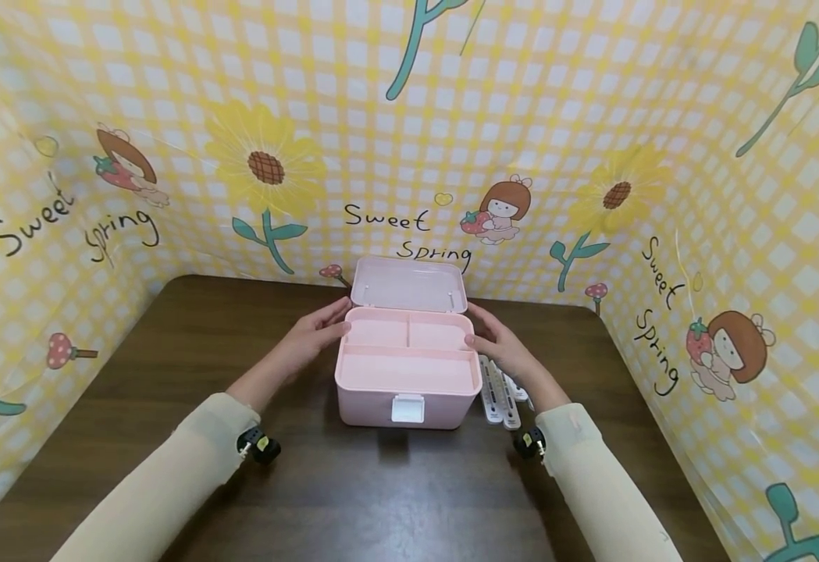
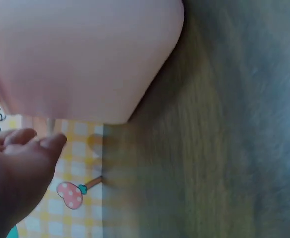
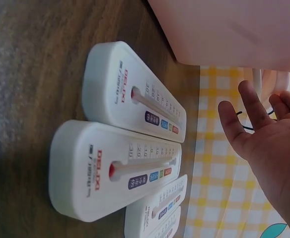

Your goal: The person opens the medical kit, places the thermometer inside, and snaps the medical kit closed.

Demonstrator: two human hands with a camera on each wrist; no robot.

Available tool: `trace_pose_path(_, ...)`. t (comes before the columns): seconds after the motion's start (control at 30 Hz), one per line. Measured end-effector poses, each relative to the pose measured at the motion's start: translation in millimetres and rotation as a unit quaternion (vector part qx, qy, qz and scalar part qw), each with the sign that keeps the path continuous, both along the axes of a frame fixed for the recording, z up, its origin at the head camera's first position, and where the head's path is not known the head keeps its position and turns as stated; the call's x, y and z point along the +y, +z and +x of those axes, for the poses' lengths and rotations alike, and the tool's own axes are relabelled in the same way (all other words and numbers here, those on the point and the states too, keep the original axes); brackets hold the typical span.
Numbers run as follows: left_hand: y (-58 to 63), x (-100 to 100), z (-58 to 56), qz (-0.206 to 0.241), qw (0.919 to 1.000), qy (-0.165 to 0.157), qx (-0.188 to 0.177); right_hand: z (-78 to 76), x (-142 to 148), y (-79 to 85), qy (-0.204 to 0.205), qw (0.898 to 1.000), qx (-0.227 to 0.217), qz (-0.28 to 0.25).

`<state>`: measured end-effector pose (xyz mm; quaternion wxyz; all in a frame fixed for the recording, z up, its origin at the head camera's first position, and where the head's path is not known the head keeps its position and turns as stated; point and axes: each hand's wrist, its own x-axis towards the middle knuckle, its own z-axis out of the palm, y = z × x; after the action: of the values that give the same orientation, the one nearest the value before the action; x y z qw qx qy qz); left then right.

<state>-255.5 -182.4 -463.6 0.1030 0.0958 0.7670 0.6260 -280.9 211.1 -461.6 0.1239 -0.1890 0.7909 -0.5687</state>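
In the head view a pink storage box (image 1: 367,407) stands on the table with its lid (image 1: 409,286) tipped back. Inside its top lies a pink divided tray (image 1: 405,370), with one long section in front and two smaller ones behind. My left hand (image 1: 302,343) is at the left side, its thumb against the rim and its fingers loosely extended towards the back corner. Mirroring it, my right hand (image 1: 510,353) has its thumb by the right rim, fingers reaching along the back corner. Whatever lies under the tray is hidden.
Several white thermometers (image 3: 120,168) lie side by side on the brown wooden table (image 1: 395,499), just right of the box and under my right wrist. A white latch (image 1: 407,408) hangs on the box front. Checked cloth (image 1: 381,156) walls in the table's back and sides.
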Motion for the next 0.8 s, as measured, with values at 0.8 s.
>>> trace_pose_path(0.8, -1.3, 18, 89.7, -0.077, 0.9937, 0.030, 0.076, 18.3, 0, 5.9, -0.077, 0.992, 0.087, 0.047)
